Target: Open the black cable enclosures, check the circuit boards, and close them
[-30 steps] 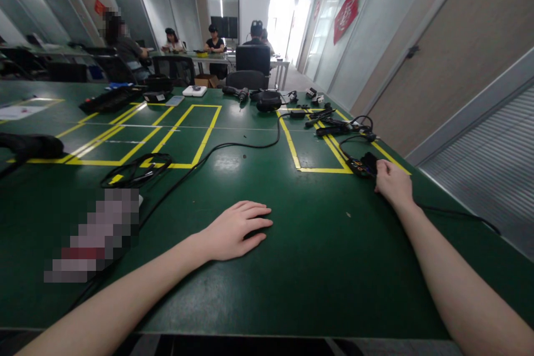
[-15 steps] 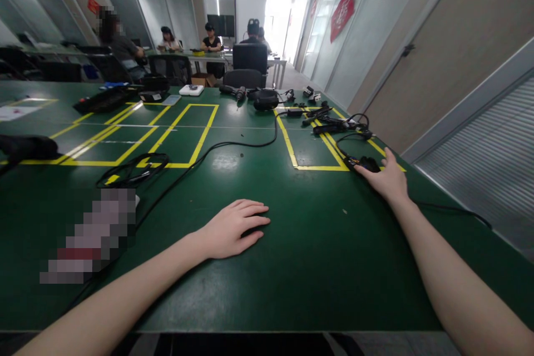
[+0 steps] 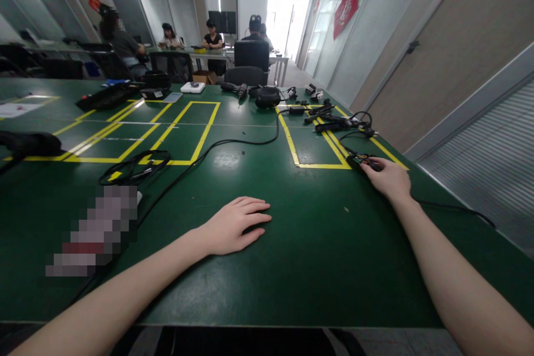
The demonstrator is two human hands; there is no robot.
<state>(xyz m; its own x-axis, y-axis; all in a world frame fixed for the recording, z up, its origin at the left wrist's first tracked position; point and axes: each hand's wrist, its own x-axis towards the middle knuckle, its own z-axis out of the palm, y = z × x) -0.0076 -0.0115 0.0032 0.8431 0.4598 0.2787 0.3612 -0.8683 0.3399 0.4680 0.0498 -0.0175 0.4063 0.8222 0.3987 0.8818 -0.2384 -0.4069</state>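
Observation:
My left hand (image 3: pixel 237 226) lies flat on the green table (image 3: pixel 292 267), fingers spread, holding nothing. Toward the table's right edge, my right hand (image 3: pixel 390 179) has its fingers closed on a small dark object with coloured wire-like bits (image 3: pixel 359 160). Its exact kind cannot be made out, and my fingers cover part of it. Just beyond it lies a tangle of black cables (image 3: pixel 334 122) with plugs, over yellow tape lines (image 3: pixel 323 167). A single black cable (image 3: pixel 456 207) runs out to the right of my wrist.
A coiled black cable (image 3: pixel 133 169) and a blurred-out flat item (image 3: pixel 98 228) lie at left. Farther back are a power drill (image 3: pixel 237 89), a black case (image 3: pixel 267 97), a white box (image 3: pixel 192 87) and a black tray (image 3: pixel 107 95). Several people sit at tables beyond.
My right hand's fingers have come down and closed on the small dark object; half a second ago they were spread beside it. My left hand stays in place.

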